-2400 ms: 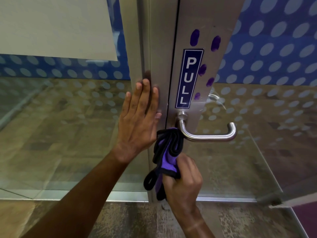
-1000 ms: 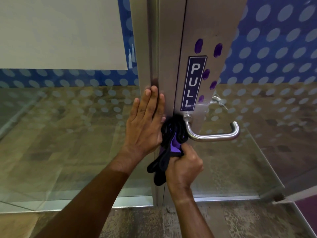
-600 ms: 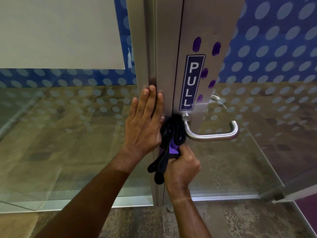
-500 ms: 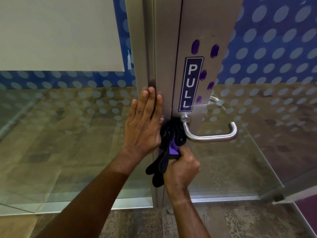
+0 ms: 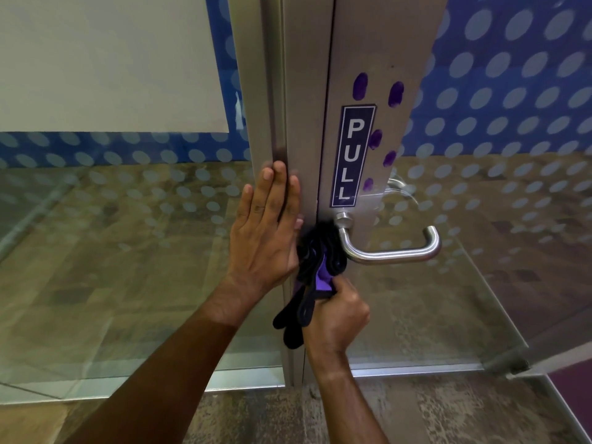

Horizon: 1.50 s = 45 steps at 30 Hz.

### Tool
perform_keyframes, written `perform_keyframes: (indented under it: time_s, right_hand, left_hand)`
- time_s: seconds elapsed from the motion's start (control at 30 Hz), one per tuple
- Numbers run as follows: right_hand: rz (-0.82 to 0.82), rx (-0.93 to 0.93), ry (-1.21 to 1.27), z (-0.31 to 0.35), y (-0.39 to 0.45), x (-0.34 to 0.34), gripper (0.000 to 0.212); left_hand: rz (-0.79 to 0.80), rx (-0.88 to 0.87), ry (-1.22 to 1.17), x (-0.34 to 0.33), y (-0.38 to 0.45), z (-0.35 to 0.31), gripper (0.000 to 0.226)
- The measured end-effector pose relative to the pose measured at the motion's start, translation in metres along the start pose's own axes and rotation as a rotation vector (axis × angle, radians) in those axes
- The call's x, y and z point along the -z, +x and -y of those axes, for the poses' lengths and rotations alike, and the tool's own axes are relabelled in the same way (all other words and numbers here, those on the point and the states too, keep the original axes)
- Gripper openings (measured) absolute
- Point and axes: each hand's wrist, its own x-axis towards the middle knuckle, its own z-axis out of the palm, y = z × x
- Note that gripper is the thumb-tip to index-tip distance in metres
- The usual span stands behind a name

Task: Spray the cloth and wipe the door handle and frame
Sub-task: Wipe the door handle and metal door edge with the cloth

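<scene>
Head view: bunched cloth (image 5: 317,267) against curved steel handle (image 5: 390,254)

A dark blue sign (image 5: 351,156) reads "PULL" in white letters, set top to bottom. It stands on the metal door stile (image 5: 378,52), at twelve o'clock from the door handle (image 5: 389,251).

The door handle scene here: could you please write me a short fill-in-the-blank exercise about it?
1. The sign above the door handle reads ____.
2. The right hand holds a purple and black ____ against the base of the handle.
3. The left hand lies ____ against the metal frame, fingers straight.
4. The marks beside the sign are ____ in colour.

Missing words: PULL; cloth; flat; purple
</scene>
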Motion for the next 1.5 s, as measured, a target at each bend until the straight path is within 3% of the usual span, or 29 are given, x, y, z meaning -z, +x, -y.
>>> perform_keyframes:
  time_s: [0.1, 0.27, 0.37, 0.5, 0.63, 0.8, 0.9, 1.03, 1.17, 1.4, 1.5]
  right_hand:
    - [-0.061, 0.044, 0.083, 0.015, 0.003, 0.003, 0.012]
    - [-0.130, 0.173, 0.166, 0.039, 0.023, 0.010, 0.016]
    - [-0.118, 0.205, 0.153, 0.033, 0.021, 0.009, 0.011]
    - [-0.011, 0.086, 0.067, 0.005, 0.005, 0.003, 0.013]
    - [-0.013, 0.031, 0.080, 0.007, 0.004, 0.003, 0.015]
    - [-0.142, 0.188, 0.210, 0.036, 0.024, 0.010, 0.013]
    - [-0.103, 0.203, 0.200, 0.029, 0.019, 0.008, 0.014]
    - [0.000, 0.052, 0.067, -0.002, 0.000, 0.001, 0.018]
    - [-0.029, -0.009, 0.113, -0.003, 0.000, -0.002, 0.013]
    - [-0.017, 0.144, 0.110, -0.004, 0.003, -0.004, 0.010]
    - [0.048, 0.106, 0.093, -0.027, 0.003, 0.002, 0.016]
  left_hand:
    - [-0.010, -0.011, 0.004, 0.001, 0.000, 0.000, 0.074]
    - [-0.019, -0.009, 0.033, -0.001, 0.001, 0.001, 0.097]
    - [-0.022, -0.001, 0.017, -0.003, 0.000, -0.001, 0.092]
    - [-0.024, 0.009, 0.002, -0.004, 0.001, -0.003, 0.073]
    - [-0.025, 0.011, 0.002, -0.004, 0.000, -0.002, 0.071]
    - [-0.047, 0.007, 0.021, -0.006, 0.002, -0.001, 0.089]
    - [-0.030, 0.005, 0.002, -0.007, 0.001, -0.002, 0.089]
    - [-0.031, 0.009, 0.005, -0.006, 0.000, -0.002, 0.075]
    - [-0.037, 0.004, -0.004, -0.005, 0.000, -0.001, 0.073]
    - [-0.053, 0.001, -0.010, -0.006, 0.001, -0.001, 0.067]
    - [-0.053, -0.003, -0.013, -0.006, 0.000, 0.000, 0.070]
